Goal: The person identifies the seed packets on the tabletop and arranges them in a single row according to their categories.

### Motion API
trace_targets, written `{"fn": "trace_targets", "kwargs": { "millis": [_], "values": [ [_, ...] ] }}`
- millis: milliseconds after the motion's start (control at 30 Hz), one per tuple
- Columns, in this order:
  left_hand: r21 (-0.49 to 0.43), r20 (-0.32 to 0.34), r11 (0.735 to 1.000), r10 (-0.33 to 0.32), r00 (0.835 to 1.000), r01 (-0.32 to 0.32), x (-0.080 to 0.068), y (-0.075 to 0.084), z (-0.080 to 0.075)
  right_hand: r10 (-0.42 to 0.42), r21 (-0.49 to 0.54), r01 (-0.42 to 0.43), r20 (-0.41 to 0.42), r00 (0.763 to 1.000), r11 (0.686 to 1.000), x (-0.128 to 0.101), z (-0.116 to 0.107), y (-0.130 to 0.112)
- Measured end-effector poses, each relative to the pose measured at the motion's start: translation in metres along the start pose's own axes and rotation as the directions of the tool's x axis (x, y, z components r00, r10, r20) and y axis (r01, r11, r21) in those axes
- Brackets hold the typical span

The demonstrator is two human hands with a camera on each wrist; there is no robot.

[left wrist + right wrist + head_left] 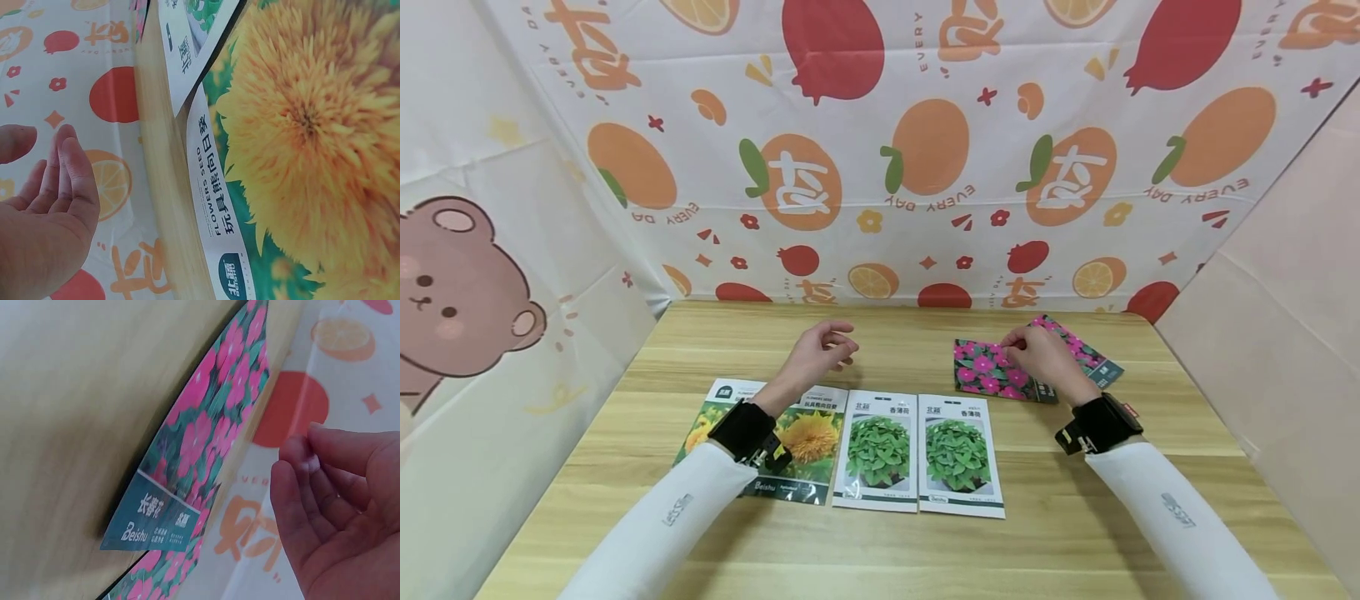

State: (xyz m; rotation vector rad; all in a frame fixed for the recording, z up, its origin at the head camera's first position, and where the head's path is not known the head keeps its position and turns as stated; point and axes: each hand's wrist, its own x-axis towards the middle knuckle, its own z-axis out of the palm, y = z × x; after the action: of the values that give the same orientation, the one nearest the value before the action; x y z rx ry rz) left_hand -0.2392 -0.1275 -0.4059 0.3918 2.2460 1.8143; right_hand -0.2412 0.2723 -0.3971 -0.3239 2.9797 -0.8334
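Observation:
My left hand (822,357) hovers above the table behind the sunflower seed packet (808,442), its fingers loosely bent; in the left wrist view that hand (53,206) holds nothing. Another sunflower packet (706,412) lies at the left, partly hidden by my wrist. My right hand (1043,358) is over two seed packets with pink flowers, one packet (981,371) lying left and the other (1093,364) angled behind. In the right wrist view the right hand (344,506) has thumb and fingertips close together, with no packet between them, apart from the pink-flower packet (194,440).
Two green-leaf seed packets stand side by side on the table, the left one (878,454) beside the sunflower packets and the right one (958,458). A fruit-print cloth (865,250) closes off the back of the wooden table (910,554). Pale walls (1292,308) flank it.

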Motion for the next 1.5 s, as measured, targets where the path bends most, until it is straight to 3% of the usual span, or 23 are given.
{"fn": "trace_targets", "kwargs": {
  "millis": [433,667,1033,1500],
  "values": [
    [-0.035,0.012,0.999,-0.002,1.000,0.003,0.002,0.000,0.003,-0.063,-0.190,0.049,-0.066,0.996,0.981,0.026,0.016,0.013],
    [-0.035,0.010,0.999,0.010,1.000,-0.010,0.002,-0.001,0.005,-0.080,-0.312,0.066,-0.034,0.996,0.948,0.032,0.024,0.012],
    [0.020,0.016,0.998,0.057,0.998,-0.058,0.002,-0.001,0.011,-0.073,-0.334,0.078,0.027,0.997,0.939,0.033,0.028,0.009],
    [0.025,0.009,0.998,0.053,0.999,-0.053,0.002,0.000,0.010,-0.029,-0.349,0.040,0.035,0.999,0.936,0.031,0.023,0.007]
  ]
}}
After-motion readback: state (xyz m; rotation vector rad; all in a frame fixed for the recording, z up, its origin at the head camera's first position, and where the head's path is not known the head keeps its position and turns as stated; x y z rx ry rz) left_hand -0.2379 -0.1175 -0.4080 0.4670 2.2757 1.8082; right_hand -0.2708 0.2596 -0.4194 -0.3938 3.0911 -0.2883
